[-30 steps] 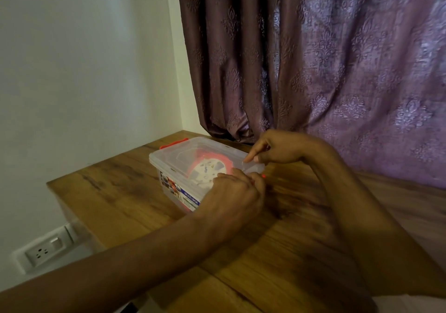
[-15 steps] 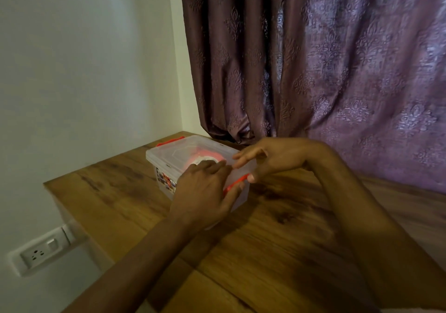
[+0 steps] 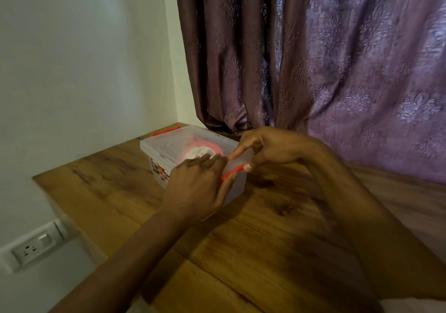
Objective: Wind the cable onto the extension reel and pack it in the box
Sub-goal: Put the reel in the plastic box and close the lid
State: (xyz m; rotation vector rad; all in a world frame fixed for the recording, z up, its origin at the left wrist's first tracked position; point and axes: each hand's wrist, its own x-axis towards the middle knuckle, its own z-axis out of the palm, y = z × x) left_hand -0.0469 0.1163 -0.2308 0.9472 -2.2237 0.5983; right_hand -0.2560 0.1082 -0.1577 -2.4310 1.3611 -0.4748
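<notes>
A clear plastic box (image 3: 166,146) stands on the wooden table with its lid on. Through the lid I see the red and white extension reel (image 3: 200,152) lying flat inside. My left hand (image 3: 198,187) covers the box's near end, fingers on the lid and thumb against the side wall. My right hand (image 3: 270,148) is at the near right corner, index finger on the lid and thumb pressing the near red latch (image 3: 233,171). A second red latch (image 3: 166,131) shows at the far end. No loose cable is in sight.
The wooden table (image 3: 241,240) runs into a corner, with its left edge close to the box. A purple patterned curtain (image 3: 313,71) hangs right behind the box. A wall socket (image 3: 31,250) sits low on the white wall at the left.
My left hand has gone from a fist at the near latch to lying spread over the lid. The right thumb has come down onto the red latch. The view has shifted slightly.
</notes>
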